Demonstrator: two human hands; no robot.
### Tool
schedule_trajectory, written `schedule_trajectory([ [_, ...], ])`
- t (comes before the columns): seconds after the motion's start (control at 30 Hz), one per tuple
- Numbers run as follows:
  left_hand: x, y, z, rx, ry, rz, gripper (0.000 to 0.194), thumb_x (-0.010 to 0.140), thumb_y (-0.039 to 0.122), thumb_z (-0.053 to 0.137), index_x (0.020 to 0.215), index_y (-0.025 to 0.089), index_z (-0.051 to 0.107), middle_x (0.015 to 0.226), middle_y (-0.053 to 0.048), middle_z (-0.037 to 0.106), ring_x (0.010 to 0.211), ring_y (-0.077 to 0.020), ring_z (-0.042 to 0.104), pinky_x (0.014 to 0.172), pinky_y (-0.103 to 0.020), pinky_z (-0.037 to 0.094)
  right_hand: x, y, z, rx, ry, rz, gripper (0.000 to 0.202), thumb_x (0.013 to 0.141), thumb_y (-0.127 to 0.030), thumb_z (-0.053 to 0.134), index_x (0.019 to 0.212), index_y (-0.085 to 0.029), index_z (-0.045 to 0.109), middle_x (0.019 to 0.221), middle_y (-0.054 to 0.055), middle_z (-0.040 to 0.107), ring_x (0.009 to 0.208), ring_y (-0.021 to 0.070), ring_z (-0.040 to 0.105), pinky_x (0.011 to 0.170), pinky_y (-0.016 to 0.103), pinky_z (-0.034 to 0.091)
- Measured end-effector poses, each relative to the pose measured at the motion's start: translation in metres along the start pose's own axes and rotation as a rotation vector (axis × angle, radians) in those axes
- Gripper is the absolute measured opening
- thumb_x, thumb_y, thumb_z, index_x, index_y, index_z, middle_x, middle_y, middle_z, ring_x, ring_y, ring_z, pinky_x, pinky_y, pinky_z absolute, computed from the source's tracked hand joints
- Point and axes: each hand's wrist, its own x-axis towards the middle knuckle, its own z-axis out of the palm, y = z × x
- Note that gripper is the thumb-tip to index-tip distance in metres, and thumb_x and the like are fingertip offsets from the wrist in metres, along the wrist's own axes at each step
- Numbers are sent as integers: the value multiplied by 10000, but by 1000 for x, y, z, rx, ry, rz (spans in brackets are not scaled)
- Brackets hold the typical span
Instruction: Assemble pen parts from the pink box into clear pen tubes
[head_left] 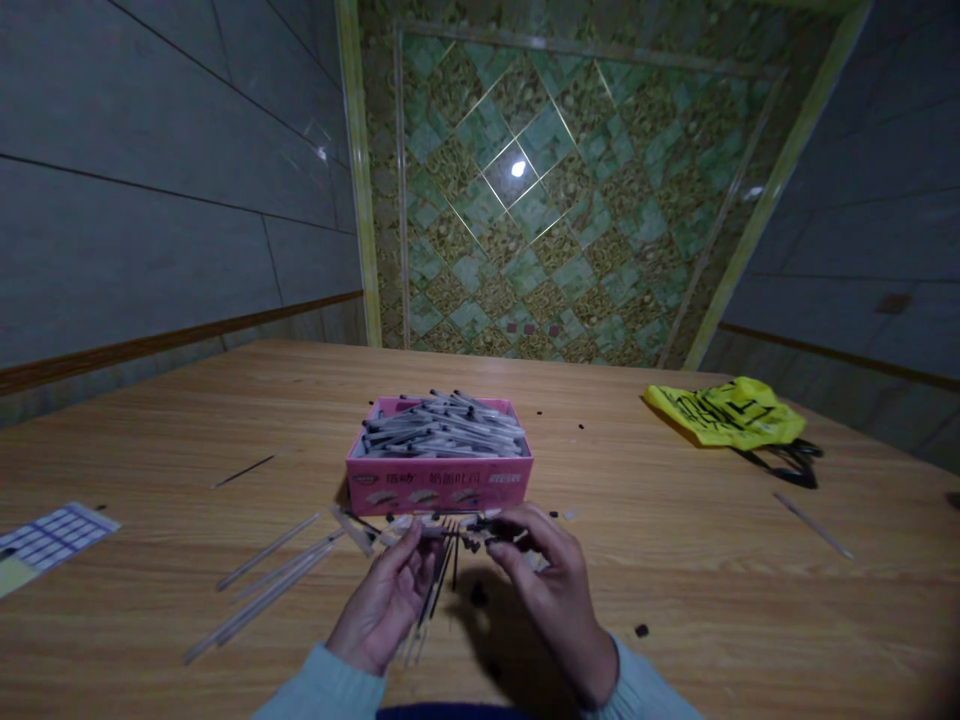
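My left hand (390, 600) is closed around a thin pen part, which points right toward my other hand. My right hand (551, 585) pinches a small dark piece at the pen part's right end. Just beyond both hands stands a pink box (442, 485), filled with many grey pens with dark tips. Thin dark refills (442, 575) lie on the table between my hands, with small black pieces around them. Several clear pen tubes (262, 600) lie to the left of my left hand.
A yellow bag (727, 412) with black straps lies at the right of the wooden table (720, 630). One pen (814, 525) is in front of it. A blue-and-white checked sheet (56, 545) lies far left, and a thin refill (244, 471) is near the box's left.
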Motion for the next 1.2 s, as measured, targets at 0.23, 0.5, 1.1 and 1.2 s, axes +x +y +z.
schedule_trajectory([
  [0.23, 0, 7, 2, -63, 30, 36, 159, 845, 15, 457, 844, 110, 584, 685, -45, 709, 561, -115, 678, 469, -147, 550, 8, 36, -9, -237, -115, 123, 148, 799, -177, 554, 895, -191, 666, 873, 43, 661, 822, 171, 586, 703, 255, 436],
  [0.5, 3, 7, -2, -60, 38, 30, 150, 852, 27, 457, 851, 99, 589, 690, -57, 712, 570, -116, 681, 478, -151, 553, -13, 53, 1, -527, -529, 208, 196, 705, -133, 590, 801, -252, 713, 824, 6, 677, 801, 163, 595, 699, 234, 381],
  [1.1, 3, 5, -3, -42, 47, 35, 147, 838, 17, 474, 843, 103, 594, 694, -51, 710, 561, -116, 678, 481, -157, 559, -21, 47, 13, -655, -597, 115, 193, 673, -143, 573, 820, -228, 666, 880, 23, 570, 801, 156, 550, 637, 241, 330],
  [1.2, 4, 5, -3, -41, 36, 32, 148, 843, 22, 469, 844, 102, 593, 694, -55, 711, 566, -119, 680, 486, -160, 561, -21, 46, 12, -652, -569, 86, 157, 665, -144, 561, 798, -197, 625, 886, 34, 559, 799, 165, 536, 643, 245, 343],
])
